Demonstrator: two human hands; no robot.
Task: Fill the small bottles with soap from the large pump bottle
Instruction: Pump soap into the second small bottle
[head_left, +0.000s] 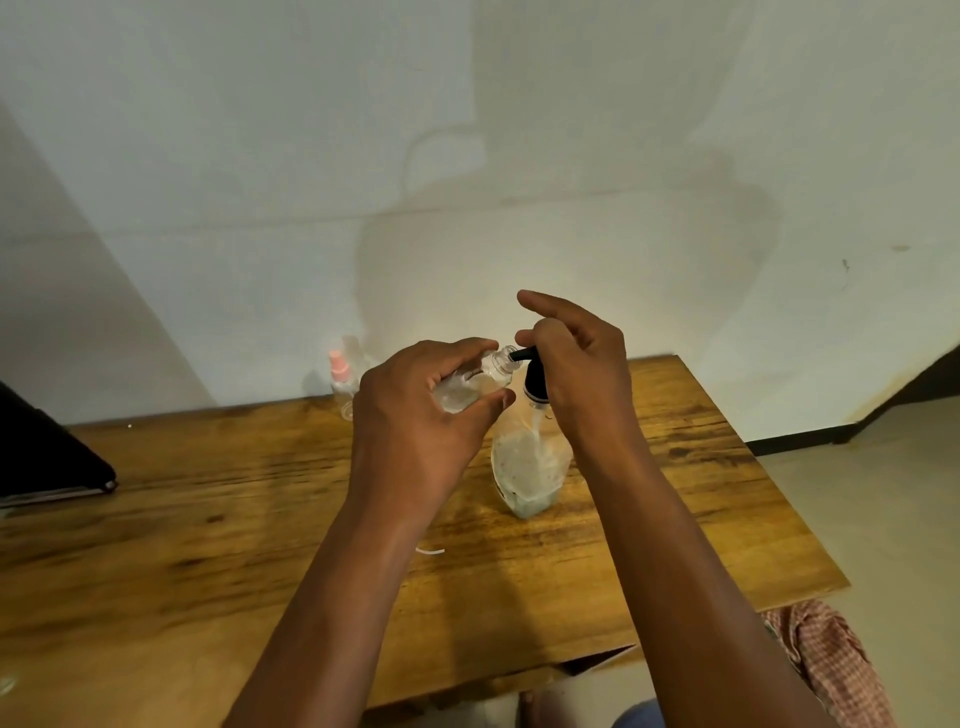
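Note:
My left hand (415, 410) grips a small clear bottle (480, 382), tilted, its open neck held against the black nozzle of the pump. The large pump bottle (527, 467) stands on the wooden table (208, 519); it is clear and holds whitish soap in its lower part. My right hand (576, 364) sits on the black pump head (535, 382), fingers curled over it with the index finger raised. Another small clear bottle with a pink cap (343, 387) stands at the table's far edge, left of my hands.
A black flat object (47, 457) lies at the table's left end. A short white strip (430, 551) lies on the tabletop near my left forearm. Checked pink cloth (831, 660) shows below the table's right corner. A white wall stands behind.

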